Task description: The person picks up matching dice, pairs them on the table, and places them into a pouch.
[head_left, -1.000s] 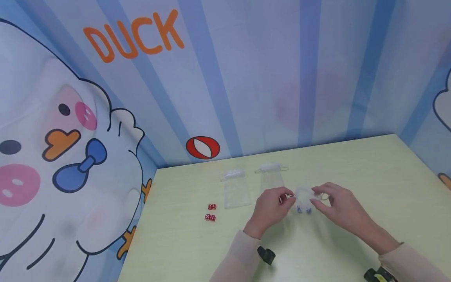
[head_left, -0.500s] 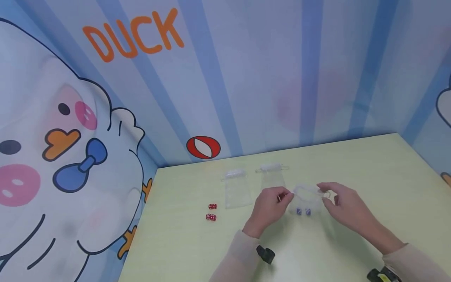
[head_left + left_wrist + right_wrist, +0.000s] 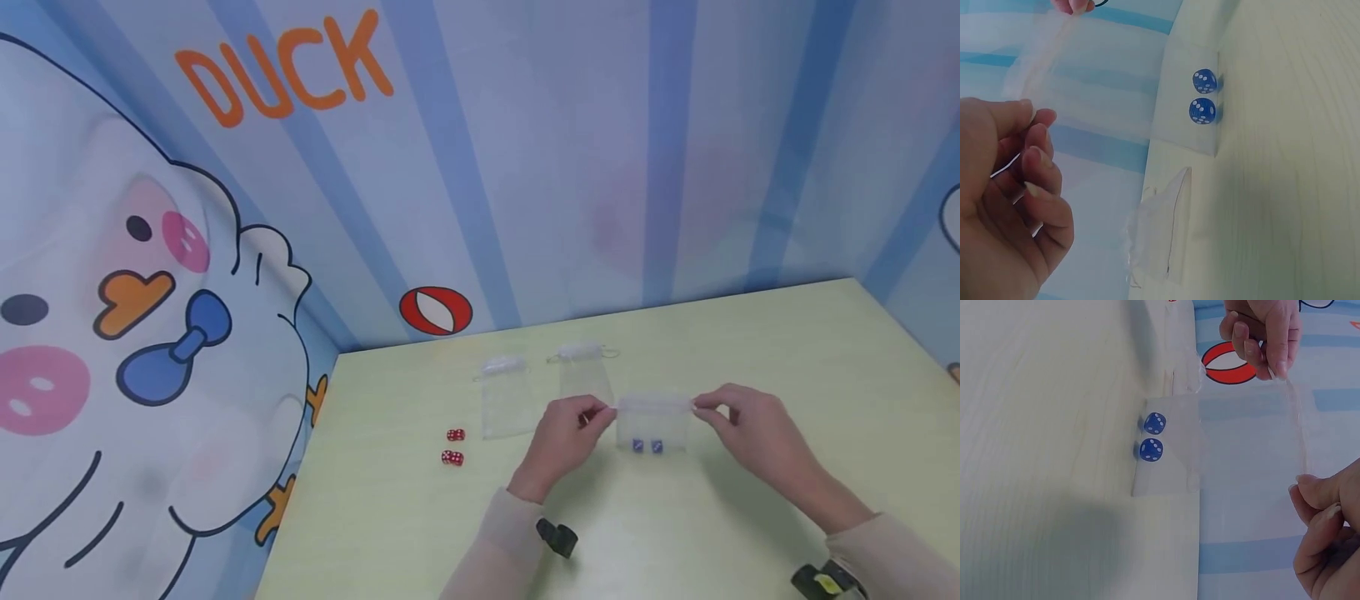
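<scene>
Between the two hands a sheer white drawstring bag is stretched flat across its top. My left hand pinches its left top corner between thumb and forefinger. The right top corner is pinched by my right hand. Two blue dice with white dots sit side by side at the bottom of the bag, showing through the mesh. In the right wrist view the bag's bottom edge is down at the table, with its mouth raised and both hands at the corners.
Two more sheer drawstring bags lie behind and to the left: one flat bag and another bag partly behind my left hand. Several red dice rest at the left. A patterned backdrop rises behind the table.
My right hand has moved right, away from the left, and the bag's bunched mouth has been pulled out straight. The blue dice now show clearly at its bottom.
</scene>
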Available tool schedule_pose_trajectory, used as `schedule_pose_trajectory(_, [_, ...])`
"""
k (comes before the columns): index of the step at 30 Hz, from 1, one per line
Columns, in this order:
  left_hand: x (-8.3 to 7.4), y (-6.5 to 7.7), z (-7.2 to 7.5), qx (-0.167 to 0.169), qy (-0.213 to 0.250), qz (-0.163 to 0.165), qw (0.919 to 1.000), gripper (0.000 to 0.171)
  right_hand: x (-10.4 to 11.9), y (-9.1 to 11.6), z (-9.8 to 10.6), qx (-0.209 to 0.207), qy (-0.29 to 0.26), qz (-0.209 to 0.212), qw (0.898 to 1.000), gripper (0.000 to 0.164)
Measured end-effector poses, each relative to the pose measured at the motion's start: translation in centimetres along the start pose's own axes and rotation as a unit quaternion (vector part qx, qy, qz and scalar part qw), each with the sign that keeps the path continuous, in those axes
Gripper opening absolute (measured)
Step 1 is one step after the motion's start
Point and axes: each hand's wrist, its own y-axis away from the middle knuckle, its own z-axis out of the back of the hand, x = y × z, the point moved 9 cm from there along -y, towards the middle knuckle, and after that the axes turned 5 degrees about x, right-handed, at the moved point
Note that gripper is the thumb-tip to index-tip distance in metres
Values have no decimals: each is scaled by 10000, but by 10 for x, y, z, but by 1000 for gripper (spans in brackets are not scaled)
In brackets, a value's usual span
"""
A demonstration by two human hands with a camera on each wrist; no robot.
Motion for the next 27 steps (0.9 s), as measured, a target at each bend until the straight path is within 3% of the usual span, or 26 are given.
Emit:
schedule_pose_trajectory(7, [12,3,4,150,291,107,9994,26,-6,0,8,-257,119,215,9994,11])
schedule_pose_trajectory(17, [19,3,20,-74,265,161,9995,21,-23,-6,19,-432,305,249,9983,14])
schedule_pose_trajectory(27, [33,2,26,-191,268,211,9992,23,-36,-10,28,-498,330,184,9980,14])
